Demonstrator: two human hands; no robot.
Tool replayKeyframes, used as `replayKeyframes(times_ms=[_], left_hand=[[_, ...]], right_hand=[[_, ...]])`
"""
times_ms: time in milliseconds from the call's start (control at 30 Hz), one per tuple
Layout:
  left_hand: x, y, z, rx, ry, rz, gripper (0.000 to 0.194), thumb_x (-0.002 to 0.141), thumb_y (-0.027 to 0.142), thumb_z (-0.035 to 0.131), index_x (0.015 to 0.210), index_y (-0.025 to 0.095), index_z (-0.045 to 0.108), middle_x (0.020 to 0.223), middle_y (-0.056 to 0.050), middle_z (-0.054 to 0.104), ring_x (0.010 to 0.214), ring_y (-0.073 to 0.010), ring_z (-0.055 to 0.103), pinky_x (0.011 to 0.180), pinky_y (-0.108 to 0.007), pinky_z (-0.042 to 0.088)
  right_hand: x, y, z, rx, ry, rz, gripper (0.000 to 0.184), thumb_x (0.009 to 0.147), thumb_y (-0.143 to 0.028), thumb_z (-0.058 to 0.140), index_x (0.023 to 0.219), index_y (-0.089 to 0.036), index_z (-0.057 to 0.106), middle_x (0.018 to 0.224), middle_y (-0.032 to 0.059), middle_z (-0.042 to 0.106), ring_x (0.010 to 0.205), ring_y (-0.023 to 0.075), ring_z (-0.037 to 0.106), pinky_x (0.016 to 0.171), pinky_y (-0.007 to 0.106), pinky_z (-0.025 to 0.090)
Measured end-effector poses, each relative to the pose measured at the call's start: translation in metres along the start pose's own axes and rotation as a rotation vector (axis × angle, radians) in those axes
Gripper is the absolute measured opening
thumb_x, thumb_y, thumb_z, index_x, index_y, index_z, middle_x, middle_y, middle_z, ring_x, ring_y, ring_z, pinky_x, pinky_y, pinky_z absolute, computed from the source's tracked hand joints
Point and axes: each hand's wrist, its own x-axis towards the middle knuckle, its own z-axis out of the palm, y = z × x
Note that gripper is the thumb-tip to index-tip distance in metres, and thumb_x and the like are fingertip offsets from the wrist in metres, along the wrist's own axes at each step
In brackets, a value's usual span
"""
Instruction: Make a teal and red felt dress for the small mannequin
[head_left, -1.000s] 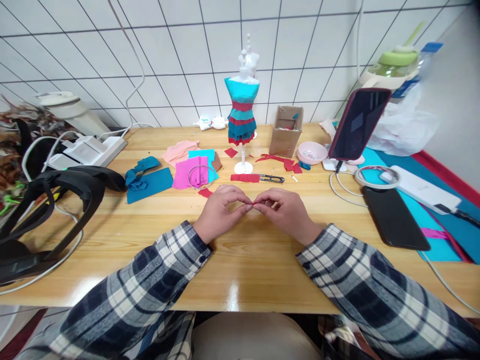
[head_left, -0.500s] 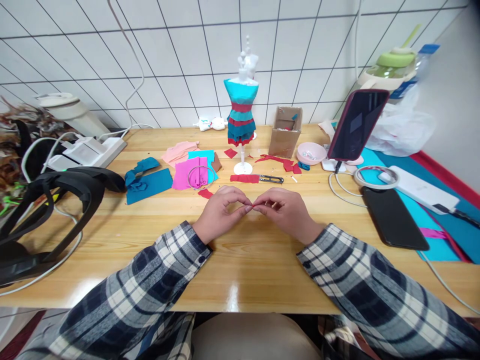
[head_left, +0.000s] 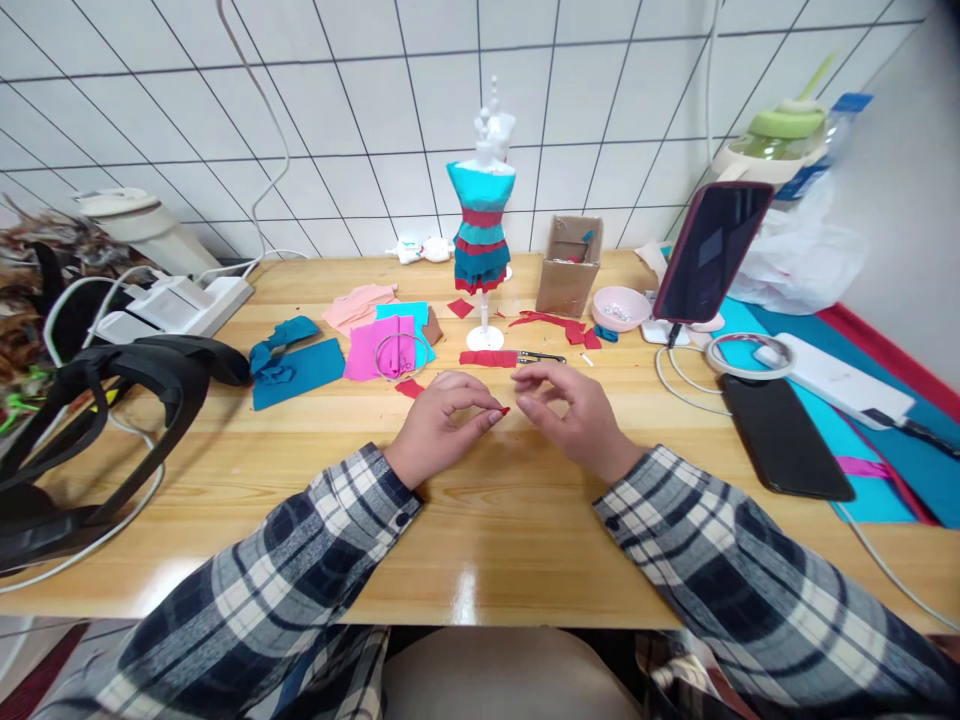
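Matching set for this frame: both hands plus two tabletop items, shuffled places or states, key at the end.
Column 1
1. left hand
2. snips
3. right hand
4. bowl

Column 2
A. thumb and fingers apart, nothing visible held
B. pink, just right of the box
C. pinching a red scrap
D. on the table, at the right end of a red strip

Pairs: 1-C, 2-D, 3-A, 4-B
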Motion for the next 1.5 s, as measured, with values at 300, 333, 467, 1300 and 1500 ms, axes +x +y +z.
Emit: replayKeyframes(times_ms=[300,333,467,1300,1500], left_hand=[[0.000,0.002,0.000,-0.123,0.016,-0.139,0.014,0.080,0.031,0.067,0.078,0.018,0.070,0.083,-0.006,0.068,0.083,-0.0187,0.063,0.082,-0.034,0.048],[0.000,0.002,0.000,-0.132,0.016,-0.149,0.014,0.080,0.032,0.067,0.078,0.018,0.070,0.083,-0.006,0.068,0.083,-0.0187,0.063,0.082,-0.034,0.048],[0.000,0.001,-0.001,-0.189,0.024,-0.174,0.016,0.080,0.033,0.066,0.076,0.017,0.068,0.083,-0.006,0.067,0.081,-0.0179,0.062,0.080,-0.033,0.049],[-0.002,-0.003,0.004,-0.505,0.105,-0.473,0.022,0.078,0.038,0.068,0.082,0.017,0.066,0.084,-0.004,0.070,0.081,-0.0174,0.063,0.082,-0.032,0.049],[-0.001,-0.004,0.004,-0.467,0.050,-0.442,0.023,0.078,0.040,0.067,0.081,0.017,0.064,0.083,-0.003,0.069,0.080,-0.0167,0.063,0.081,-0.031,0.050]], right_hand=[[0.012,0.030,-0.006,-0.732,-0.203,0.202,0.025,0.092,-0.029,0.051,0.109,-0.016,0.063,0.111,0.0172,0.067,0.109,0.0315,0.057,0.092,0.048,0.039],[0.010,0.030,-0.009,-0.763,-0.200,0.240,0.019,0.091,-0.028,0.053,0.099,-0.016,0.065,0.100,0.0166,0.069,0.100,0.0308,0.060,0.087,0.046,0.040],[0.004,0.037,-0.023,-0.667,-0.171,0.357,0.015,0.083,-0.019,0.059,0.098,-0.017,0.062,0.091,0.0118,0.068,0.087,0.0258,0.062,0.072,0.035,0.043],[-0.018,-0.023,0.032,0.300,-0.239,0.354,0.033,0.100,-0.047,0.023,0.092,-0.022,0.044,0.066,-0.0047,0.050,0.057,0.0121,0.048,0.057,0.025,0.039],[-0.019,-0.023,0.031,0.328,-0.276,0.349,0.033,0.101,-0.047,0.022,0.093,-0.023,0.044,0.064,-0.0052,0.049,0.054,0.0116,0.047,0.055,0.025,0.038]])
